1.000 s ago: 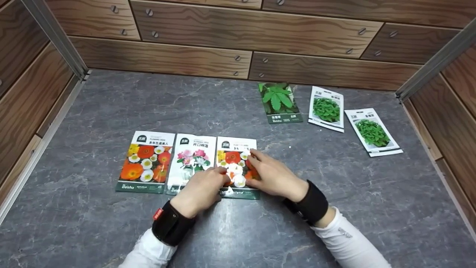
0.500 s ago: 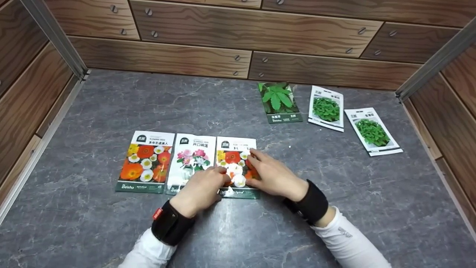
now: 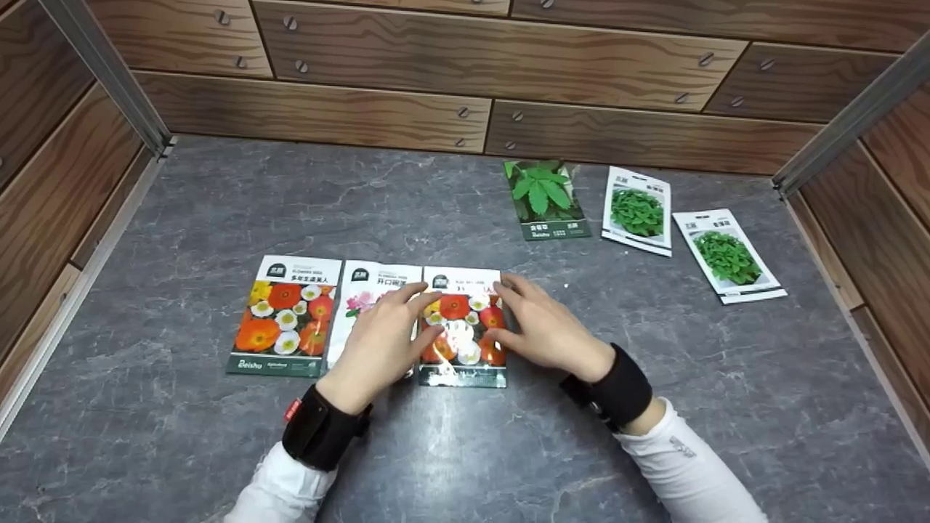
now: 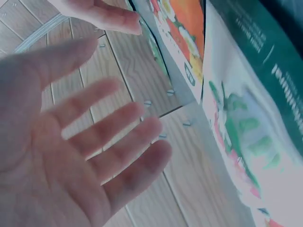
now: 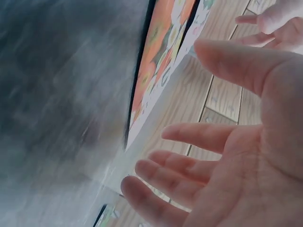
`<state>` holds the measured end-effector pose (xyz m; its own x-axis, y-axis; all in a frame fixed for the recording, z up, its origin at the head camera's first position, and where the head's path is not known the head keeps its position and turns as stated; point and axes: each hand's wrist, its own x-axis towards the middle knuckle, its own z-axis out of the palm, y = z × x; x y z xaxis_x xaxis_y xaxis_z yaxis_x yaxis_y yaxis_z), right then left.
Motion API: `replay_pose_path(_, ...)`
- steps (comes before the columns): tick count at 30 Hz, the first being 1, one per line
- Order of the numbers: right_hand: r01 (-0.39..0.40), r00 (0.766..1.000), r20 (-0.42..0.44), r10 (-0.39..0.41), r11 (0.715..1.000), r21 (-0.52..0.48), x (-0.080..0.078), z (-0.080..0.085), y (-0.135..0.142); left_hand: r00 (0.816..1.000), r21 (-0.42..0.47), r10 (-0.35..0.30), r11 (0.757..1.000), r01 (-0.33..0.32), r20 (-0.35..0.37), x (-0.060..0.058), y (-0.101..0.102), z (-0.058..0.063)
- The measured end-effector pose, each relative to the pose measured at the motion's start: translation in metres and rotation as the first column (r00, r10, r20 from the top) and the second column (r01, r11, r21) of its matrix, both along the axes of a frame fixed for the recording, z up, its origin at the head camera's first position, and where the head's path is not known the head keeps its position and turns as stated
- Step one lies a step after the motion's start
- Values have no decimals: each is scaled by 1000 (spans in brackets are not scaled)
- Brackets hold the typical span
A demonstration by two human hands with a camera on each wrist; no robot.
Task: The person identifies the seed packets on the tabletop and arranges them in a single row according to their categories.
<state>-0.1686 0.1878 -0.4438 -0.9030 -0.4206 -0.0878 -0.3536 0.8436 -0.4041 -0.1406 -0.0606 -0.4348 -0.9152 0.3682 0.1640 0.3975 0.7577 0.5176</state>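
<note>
Three flower seed packets lie side by side on the grey tabletop. The left packet (image 3: 283, 319) and the right packet (image 3: 465, 327) show orange and white poppies; the middle packet (image 3: 360, 298) shows pink blooms. My left hand (image 3: 381, 341) hovers over the middle packet, hiding much of it, its fingers spread and relaxed. At the right packet's right edge is my right hand (image 3: 548, 327), fingers loosely extended; whether the tips touch it I cannot tell. In the left wrist view the left palm (image 4: 61, 165) holds nothing. The right palm (image 5: 246, 161) is likewise bare in its wrist view.
Toward the back right lie a green leaf seed packet (image 3: 548, 200) and two white packets with leafy green plants, one nearer the middle (image 3: 637, 211) and one farther right (image 3: 729, 256). Wood-patterned walls (image 3: 378, 116) enclose the grey tabletop (image 3: 305, 196) at back and sides.
My left hand has lifted off the right poppy packet and shifted left, its fingers opening out. My right hand has moved slightly right and away from that packet's face. The packets stay in place.
</note>
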Motion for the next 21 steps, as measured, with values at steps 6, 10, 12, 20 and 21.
replay_pose_path(6, 66, 998, 13, -66, 998, -23, -14, 1, 15, 997, 88, 70, 994, -67, -32, -4, 1, -3)
replay_pose_path(10, 146, 989, 19, -145, 988, -43, -26, 2, 33, 995, 172, 91, 982, -83, -42, -5, 7, 0)
replay_pose_path(12, 185, 983, 11, -185, 981, -56, -34, 0, 39, 994, 210, 103, 973, -95, -23, -5, 9, 2)
replay_pose_path(20, 308, 951, 41, -306, 950, -45, -77, 3, 63, 982, 307, 165, 934, -184, 88, -19, 22, 12)
replay_pose_path(21, 324, 946, 42, -322, 945, -38, -83, 4, 69, 981, 313, 161, 931, -189, 111, -23, 27, 14)
